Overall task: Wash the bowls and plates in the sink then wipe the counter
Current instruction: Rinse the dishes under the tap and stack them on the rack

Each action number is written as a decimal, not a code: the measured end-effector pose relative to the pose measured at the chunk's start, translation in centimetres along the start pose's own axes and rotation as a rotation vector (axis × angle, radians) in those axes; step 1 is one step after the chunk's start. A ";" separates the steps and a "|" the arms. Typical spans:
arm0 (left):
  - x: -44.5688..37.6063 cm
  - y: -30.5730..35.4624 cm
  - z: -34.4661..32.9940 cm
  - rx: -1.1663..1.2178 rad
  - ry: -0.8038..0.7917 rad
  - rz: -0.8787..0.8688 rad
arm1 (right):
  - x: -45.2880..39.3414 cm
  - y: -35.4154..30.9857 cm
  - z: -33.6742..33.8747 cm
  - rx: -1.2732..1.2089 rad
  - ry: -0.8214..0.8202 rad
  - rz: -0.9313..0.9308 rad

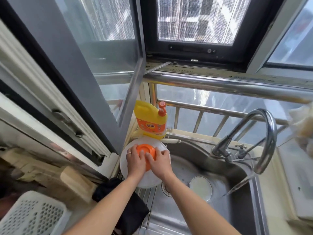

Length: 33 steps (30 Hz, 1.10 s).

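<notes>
Together, the left hand (135,160) and right hand (159,161) lay on an upturned orange bowl (145,150), fingers curved round its sides and gripping it. It sat on a white plate (144,181) at the left rim of the steel sink (237,192), just in front of a yellow detergent bottle (150,122). A second white bowl (200,188) rested in the basin, below the curved tap (269,138).
</notes>
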<state>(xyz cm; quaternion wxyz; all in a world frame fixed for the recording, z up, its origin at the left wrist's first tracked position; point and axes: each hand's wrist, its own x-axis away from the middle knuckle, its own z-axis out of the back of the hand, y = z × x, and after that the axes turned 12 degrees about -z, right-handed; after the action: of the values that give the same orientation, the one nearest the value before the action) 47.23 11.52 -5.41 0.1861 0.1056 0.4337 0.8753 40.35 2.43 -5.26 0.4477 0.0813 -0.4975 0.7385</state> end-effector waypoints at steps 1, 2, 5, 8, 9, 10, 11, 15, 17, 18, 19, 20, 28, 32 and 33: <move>0.1 0.2 -0.2 -0.011 0.019 0.000 | 0.0 0.2 0.2 -0.005 -0.011 0.008; 0.3 0.4 -0.3 -0.030 0.042 0.006 | 0.1 0.5 0.4 -0.022 -0.017 0.023; 1.6 1.5 -1.1 -0.119 0.162 -0.056 | 1.0 2.3 0.9 -0.118 0.013 0.065; 3.9 3.4 -3.1 -0.214 0.180 -0.340 | 1.4 5.4 1.6 -0.194 0.190 0.067; 4.9 4.0 -4.2 -0.225 0.140 -0.432 | 1.5 6.5 2.1 -0.193 0.242 0.055; 5.8 4.4 -5.5 -0.219 0.094 -0.498 | 1.4 7.9 2.6 -0.184 0.271 0.031; 6.7 4.6 -6.9 -0.205 0.041 -0.537 | 1.2 9.4 3.0 -0.155 0.274 -0.010; 9.7 2.7 -13.0 -0.161 -0.256 -0.432 | -0.3 16.8 4.0 0.081 0.171 -0.198; 10.7 1.0 -15.9 -0.142 -0.439 -0.245 | -0.8 20.3 4.3 0.210 0.109 -0.262; 11.1 0.4 -17.0 -0.143 -0.522 -0.165 | -1.1 21.8 4.5 0.284 0.088 -0.285; 11.5 0.2 -17.9 -0.153 -0.591 -0.117 | -1.3 23.2 4.7 0.352 0.068 -0.306; 11.8 -0.2 -18.8 -0.168 -0.656 -0.084 | -1.6 24.6 4.8 0.418 0.051 -0.313; 12.4 -6.4 -24.8 -0.019 -0.701 0.265 | -3.7 29.7 2.7 0.683 0.143 -0.064; 12.2 -5.0 -24.8 0.071 -0.603 0.389 | -3.3 28.7 3.1 0.805 0.097 0.001; 12.2 -4.8 -24.7 0.095 -0.591 0.422 | -3.1 28.3 3.1 0.816 0.062 0.012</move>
<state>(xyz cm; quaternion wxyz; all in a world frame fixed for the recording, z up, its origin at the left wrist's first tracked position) 28.73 1.54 -23.81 0.1138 0.4496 0.3699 0.8051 20.10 -4.84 -24.22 0.3892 0.2271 -0.1506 0.8799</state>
